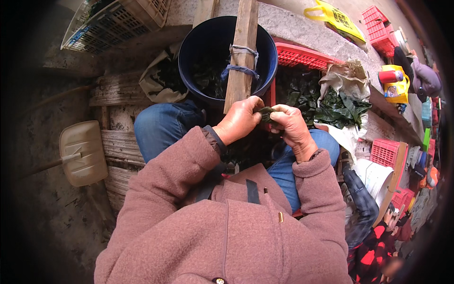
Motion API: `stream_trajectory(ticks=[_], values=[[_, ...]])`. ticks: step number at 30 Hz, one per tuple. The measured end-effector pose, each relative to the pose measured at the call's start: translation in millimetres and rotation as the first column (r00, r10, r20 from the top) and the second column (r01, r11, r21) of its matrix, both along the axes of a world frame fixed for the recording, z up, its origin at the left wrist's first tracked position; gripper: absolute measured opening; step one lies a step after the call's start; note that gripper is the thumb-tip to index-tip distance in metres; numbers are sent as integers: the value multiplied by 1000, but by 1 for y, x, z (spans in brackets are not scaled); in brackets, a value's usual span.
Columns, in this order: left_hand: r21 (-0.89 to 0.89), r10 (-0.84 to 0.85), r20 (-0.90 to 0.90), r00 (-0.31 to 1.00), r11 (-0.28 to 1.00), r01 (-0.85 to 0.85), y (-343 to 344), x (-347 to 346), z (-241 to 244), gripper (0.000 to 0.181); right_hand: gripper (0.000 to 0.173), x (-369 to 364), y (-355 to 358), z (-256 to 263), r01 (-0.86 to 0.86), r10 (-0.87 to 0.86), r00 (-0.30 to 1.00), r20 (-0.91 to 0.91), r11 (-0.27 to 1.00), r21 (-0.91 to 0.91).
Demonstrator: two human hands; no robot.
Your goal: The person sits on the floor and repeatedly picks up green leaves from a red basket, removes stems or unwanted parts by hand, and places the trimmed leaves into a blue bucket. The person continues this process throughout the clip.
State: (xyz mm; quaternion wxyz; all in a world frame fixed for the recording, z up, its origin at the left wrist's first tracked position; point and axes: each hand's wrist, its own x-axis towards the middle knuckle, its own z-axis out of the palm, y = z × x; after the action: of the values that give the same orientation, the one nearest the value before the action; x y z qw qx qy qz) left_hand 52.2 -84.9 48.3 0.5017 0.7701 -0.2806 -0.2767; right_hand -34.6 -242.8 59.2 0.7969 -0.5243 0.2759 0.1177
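Observation:
Both hands meet just past my knees, pinching a small folded piece of dark green seaweed [266,114], probably kelp. My left hand [238,116] grips its left end; my right hand [293,129] has the other end between thumb and fingers. A wooden board [244,32], bound with blue cloth strips [242,69], lies across a dark blue bucket [181,72], its near end close to my left hand. More dark seaweed lies inside the bucket. Right of it, a red plastic crate [301,54] and a pale woven sack [345,80] hold leafy seaweed [342,110].
A plastic shovel [83,152] lies at left beside wooden slats [120,145]. Pale crates [113,26] stand at upper left. At right are a white bucket [372,177], a red crate [383,153], a yellow bag [397,85] and several people sitting nearby.

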Motion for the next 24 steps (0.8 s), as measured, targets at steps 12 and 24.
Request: stream_trajectory(ticks=[12,24], values=[[-139,7,653,757,984,110,14,7,13,31,27,2,3,-5,138,-149,989,11,940,313],[-286,322,-395,860,847,-448,22,19,1,12,56,3,-3,-10,129,-128,992,-20,991,48]])
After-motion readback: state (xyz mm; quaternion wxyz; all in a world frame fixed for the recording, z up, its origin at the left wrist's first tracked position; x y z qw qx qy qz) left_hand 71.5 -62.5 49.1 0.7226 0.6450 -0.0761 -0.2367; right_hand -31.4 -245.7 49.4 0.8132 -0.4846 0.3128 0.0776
